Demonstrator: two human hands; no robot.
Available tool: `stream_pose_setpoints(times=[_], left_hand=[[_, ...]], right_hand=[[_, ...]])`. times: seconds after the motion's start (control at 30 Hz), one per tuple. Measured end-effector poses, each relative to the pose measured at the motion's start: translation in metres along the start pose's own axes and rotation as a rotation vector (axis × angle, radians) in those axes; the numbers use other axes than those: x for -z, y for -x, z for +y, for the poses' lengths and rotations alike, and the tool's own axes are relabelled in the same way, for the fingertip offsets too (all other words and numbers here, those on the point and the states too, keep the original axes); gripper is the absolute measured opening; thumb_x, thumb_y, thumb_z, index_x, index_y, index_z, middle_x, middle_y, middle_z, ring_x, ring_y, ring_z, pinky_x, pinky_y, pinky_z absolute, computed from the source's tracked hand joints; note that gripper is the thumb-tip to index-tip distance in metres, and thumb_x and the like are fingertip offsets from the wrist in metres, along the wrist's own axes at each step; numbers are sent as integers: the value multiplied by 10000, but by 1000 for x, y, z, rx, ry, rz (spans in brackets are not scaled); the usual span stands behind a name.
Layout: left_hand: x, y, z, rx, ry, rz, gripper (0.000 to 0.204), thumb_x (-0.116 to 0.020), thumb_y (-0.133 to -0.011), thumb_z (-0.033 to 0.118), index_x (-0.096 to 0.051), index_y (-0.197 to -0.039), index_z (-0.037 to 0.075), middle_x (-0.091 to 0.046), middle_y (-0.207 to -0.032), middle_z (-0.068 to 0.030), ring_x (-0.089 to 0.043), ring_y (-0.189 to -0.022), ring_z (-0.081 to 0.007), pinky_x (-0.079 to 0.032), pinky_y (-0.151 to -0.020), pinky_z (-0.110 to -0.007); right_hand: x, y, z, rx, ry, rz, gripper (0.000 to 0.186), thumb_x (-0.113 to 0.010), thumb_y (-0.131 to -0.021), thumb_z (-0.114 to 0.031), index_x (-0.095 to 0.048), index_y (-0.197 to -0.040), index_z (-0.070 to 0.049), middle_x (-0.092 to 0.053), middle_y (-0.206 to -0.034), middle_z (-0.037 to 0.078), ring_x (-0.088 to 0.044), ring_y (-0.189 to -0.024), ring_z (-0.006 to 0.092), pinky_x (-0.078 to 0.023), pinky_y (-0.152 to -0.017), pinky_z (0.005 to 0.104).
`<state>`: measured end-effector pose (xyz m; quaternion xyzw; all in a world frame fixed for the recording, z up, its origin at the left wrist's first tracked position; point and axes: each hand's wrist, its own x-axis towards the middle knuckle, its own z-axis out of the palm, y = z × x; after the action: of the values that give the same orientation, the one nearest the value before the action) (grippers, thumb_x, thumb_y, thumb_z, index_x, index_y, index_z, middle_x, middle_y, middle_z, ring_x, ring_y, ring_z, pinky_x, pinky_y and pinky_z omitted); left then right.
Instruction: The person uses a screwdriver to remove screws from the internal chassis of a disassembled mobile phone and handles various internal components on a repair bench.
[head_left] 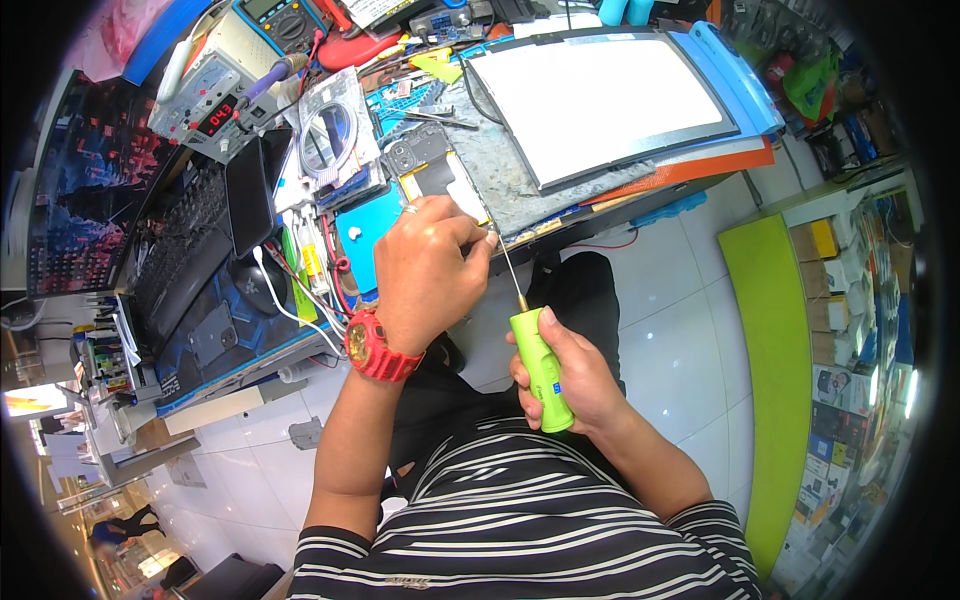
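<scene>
My right hand [575, 375] is wrapped round the lime-green handle of an electric screwdriver [540, 370]. Its thin metal shaft slants up and away to the bench's near edge. My left hand [437, 262], with a red watch on the wrist, is closed in a pinch right beside the tip of that shaft. What the left fingertips hold, if anything, is too small to make out. Beyond and partly under the left hand lies an opened phone [430, 165], its camera module and inner parts showing. The left hand covers its near end.
A white-topped panel [600, 100] stands at the back right of the grey mat [490, 150]. Leftward are a blue pad [358, 240], a dark phone [249, 195], cables and a keyboard [180, 235]. Behind sit a power supply [215, 90] and a multimeter [283, 22].
</scene>
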<state>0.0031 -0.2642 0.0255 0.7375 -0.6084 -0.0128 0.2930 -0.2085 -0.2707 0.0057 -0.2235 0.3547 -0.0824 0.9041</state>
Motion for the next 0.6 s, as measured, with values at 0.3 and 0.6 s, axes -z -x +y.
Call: stream_pose_setpoints(times=[0.3, 0.6], left_hand=[[-3, 1, 1, -3, 3, 32, 86, -814, -787, 121, -778, -753, 51, -714, -810, -53, -681, -782, -246, -537, -709, -371], [-4, 2, 1, 1, 6, 49, 83, -814, -784, 119, -779, -756, 49, -720, -820, -57, -692, -809, -249, -544, -723, -374]], right_hand=[[2, -3, -2, 26, 44, 12, 574, -382, -1105, -558, -517, -1225, -14, -568, -776, 91, -580, -489, 168, -520, -413, 319], [6, -6, -5, 44, 93, 13, 556, -392, -1106, -547, -520, -1211, -17, -571, -773, 88, -579, -483, 162, -515, -410, 310]])
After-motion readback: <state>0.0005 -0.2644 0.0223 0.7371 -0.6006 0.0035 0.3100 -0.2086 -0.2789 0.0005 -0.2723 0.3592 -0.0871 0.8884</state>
